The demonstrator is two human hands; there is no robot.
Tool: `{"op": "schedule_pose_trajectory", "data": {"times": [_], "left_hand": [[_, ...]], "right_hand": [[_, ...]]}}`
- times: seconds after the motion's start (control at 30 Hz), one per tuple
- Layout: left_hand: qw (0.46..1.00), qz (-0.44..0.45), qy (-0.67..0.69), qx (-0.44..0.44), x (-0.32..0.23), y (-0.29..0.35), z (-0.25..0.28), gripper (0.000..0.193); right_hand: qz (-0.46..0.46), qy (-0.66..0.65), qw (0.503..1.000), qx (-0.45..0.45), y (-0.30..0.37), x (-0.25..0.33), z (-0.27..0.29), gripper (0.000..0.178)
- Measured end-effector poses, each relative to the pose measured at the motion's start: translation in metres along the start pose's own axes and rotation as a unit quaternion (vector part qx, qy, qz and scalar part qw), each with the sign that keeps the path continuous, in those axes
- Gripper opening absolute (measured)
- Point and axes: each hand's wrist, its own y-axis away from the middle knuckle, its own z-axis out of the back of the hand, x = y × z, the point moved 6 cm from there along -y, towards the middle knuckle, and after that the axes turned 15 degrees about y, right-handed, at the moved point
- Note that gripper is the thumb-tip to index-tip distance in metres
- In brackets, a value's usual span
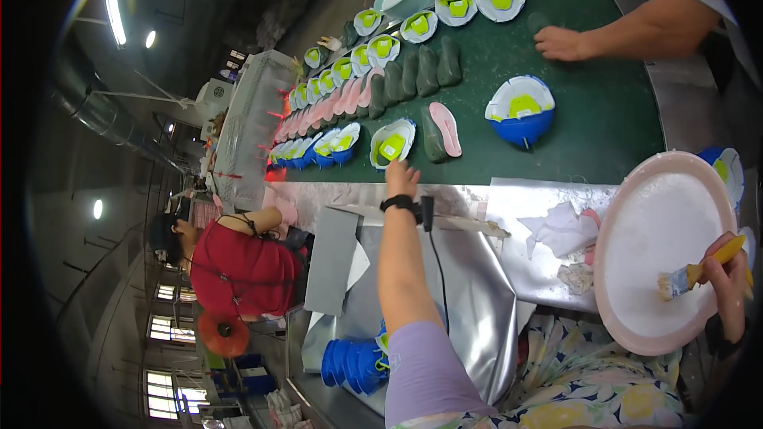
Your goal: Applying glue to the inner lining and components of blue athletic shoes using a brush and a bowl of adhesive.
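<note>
overhead: lit tube lamp (pixel 115 1) | upper left: silver duct (pixel 105 117) | left: person in red (pixel 248 268) | lower left: windows (pixel 161 394)

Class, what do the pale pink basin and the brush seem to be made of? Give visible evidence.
Basin: probably plastic, smooth, judging by its even pink colour and rounded rim. Brush: bristles look like pale fibre, with ragged tips; the smooth yellow handle could be painted wood or plastic.

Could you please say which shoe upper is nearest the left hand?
The upper just beyond the left hand, between the row of blue uppers and the lone pink insole; others sit farther away.
</note>
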Motion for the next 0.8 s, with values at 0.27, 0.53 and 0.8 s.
{"op": "schedule_pose_trajectory", "data": {"times": [0.27, 0.53, 0.8], "left_hand": [[0.997, 0.061, 0.036, -0.034, 0.003, -0.064, 0.024, 0.073], [0.992, 0.086, 0.069, -0.062, 0.025, -0.057, -0.008, 0.072], [0.991, 0.121, -0.052, 0.013, 0.026, -0.005, -0.042, 0.067]], "right_hand": [[-0.044, 0.117, 0.992, -0.010, -0.009, 0.015, -0.007, 0.018], [-0.063, 0.182, 0.981, -0.007, -0.010, 0.012, 0.000, 0.026], [-0.012, 0.159, 0.987, 0.010, -0.007, 0.013, 0.004, 0.026]]}}
